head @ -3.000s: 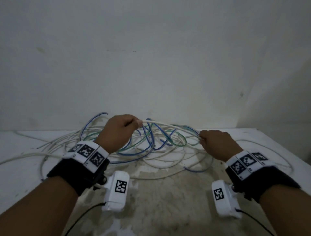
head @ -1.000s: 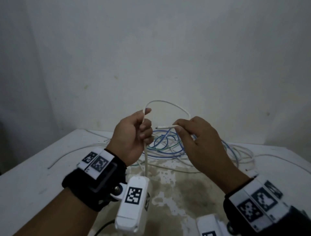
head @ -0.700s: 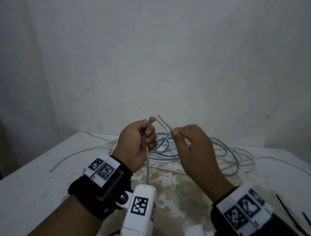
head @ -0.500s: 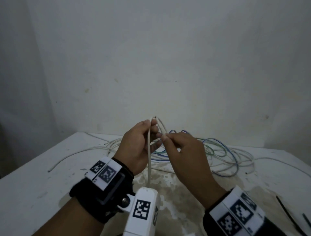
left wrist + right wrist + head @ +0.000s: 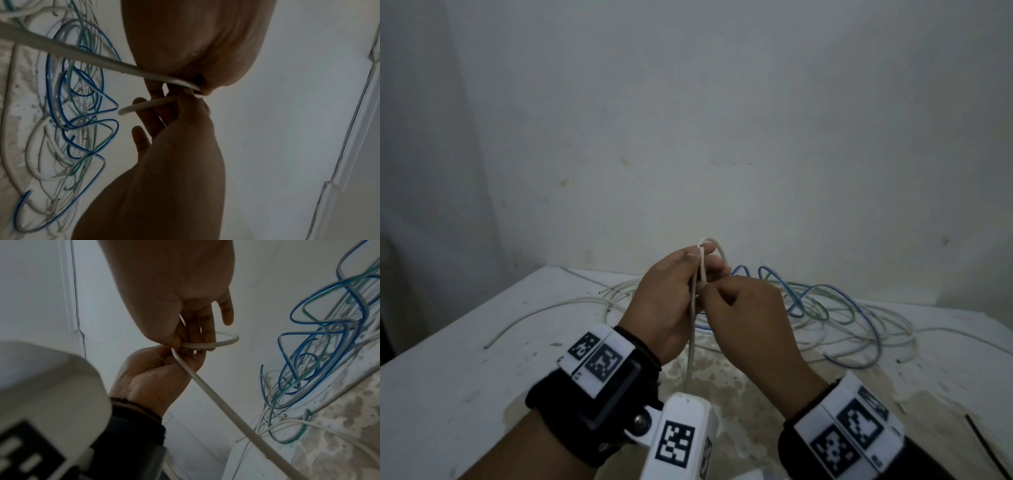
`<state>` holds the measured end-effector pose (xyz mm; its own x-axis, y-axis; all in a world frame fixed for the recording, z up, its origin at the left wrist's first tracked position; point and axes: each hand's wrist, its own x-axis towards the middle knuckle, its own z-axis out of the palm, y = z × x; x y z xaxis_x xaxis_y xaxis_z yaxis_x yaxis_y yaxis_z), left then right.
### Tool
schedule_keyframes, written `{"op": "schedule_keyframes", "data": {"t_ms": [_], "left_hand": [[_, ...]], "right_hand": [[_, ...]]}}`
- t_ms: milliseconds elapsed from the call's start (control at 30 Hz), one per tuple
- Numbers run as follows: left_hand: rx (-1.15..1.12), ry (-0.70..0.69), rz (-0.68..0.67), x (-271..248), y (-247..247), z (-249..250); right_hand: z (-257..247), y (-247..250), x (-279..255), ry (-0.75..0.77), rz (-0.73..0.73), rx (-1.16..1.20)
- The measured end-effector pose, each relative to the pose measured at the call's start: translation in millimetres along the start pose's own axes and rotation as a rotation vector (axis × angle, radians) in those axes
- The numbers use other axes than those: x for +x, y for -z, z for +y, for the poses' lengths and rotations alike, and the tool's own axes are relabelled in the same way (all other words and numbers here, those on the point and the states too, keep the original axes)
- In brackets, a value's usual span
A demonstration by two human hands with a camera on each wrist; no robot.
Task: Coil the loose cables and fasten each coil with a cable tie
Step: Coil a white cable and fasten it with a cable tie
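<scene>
The left hand [image 5: 671, 301] has its grip clamped on the white cable [image 5: 692, 329], holding a first small loop above the bench [image 5: 465, 359]. Just right of it, the right hand [image 5: 743, 315] pinches the same cable where the strands cross. Coiling looks barely begun; next, more slack must be drawn from the tangled pile [image 5: 825, 308] and laid onto the loop. A second ago the loop was wider, the free end apart.

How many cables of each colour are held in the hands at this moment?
White cable: 1, pinched by both the left hand and the right hand
Blue cables: 0, all in the pile on the table
Green cables: 0, all in the pile
Total held: 1
</scene>
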<state>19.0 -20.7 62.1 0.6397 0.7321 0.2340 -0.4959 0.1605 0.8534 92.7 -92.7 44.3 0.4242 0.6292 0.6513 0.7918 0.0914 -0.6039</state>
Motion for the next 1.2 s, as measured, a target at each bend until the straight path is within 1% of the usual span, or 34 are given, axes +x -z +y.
{"op": "schedule_keyframes", "data": {"t_ms": [67,100,167,200,233,267,300,333,367,400,433,500,567,633,700,833,933,1033,1100,1200], "left_hand": [[-0.009,-0.013,0.013,0,-4,0],[-0.026,-0.025,0.024,1,-5,1],[-0.063,-0.057,0.043,5,-8,6],[-0.087,-0.067,0.041,7,-9,10],[-0.119,-0.072,0.033,9,-11,14],[-0.152,-0.075,0.023,11,-12,19],[-0.176,-0.078,0.013,14,-14,24],[-0.187,-0.081,-0.001,16,-16,29],[-0.187,-0.081,-0.015,17,-18,33],[-0.180,-0.080,-0.027,19,-18,38],[-0.168,-0.079,-0.036,20,-18,44],[-0.143,-0.089,-0.048,23,-14,58],[-0.136,-0.114,-0.057,25,-6,77],[-0.132,-0.139,-0.055,26,4,97],[-0.110,-0.139,-0.047,25,16,113],[-0.058,-0.132,-0.026,20,36,124],[-0.043,-0.162,0.021,19,46,125],[-0.030,-0.146,0.044,15,55,127],[0.023,-0.124,0.020,10,58,126],[0.150,-0.098,-0.047,0,54,120]], "right_hand": [[2,-1,-3,0.005,-0.020,-0.013],[4,-2,-5,0.017,0.000,-0.018],[8,-2,-11,0.012,0.104,0.015],[8,0,-13,-0.025,0.128,0.036],[8,2,-15,-0.091,0.074,0.060],[6,5,-16,-0.178,-0.052,0.103],[3,7,-18,-0.264,-0.207,0.195],[0,8,-20,-0.341,-0.354,0.337],[-5,10,-23,-0.392,-0.455,0.484],[-7,12,-24,-0.390,-0.506,0.585],[-6,14,-25,-0.360,-0.517,0.644],[3,20,-24,-0.304,-0.516,0.664],[14,31,-24,-0.266,-0.568,0.566],[27,42,-23,-0.231,-0.670,0.379],[40,50,-23,-0.218,-0.724,0.178],[63,59,-12,-0.138,-0.669,-0.142],[67,64,0,-0.130,-0.663,-0.209],[64,63,6,-0.131,-0.688,-0.219],[67,59,11,-0.121,-0.627,-0.296],[65,56,32,-0.059,-0.389,-0.487]]}}
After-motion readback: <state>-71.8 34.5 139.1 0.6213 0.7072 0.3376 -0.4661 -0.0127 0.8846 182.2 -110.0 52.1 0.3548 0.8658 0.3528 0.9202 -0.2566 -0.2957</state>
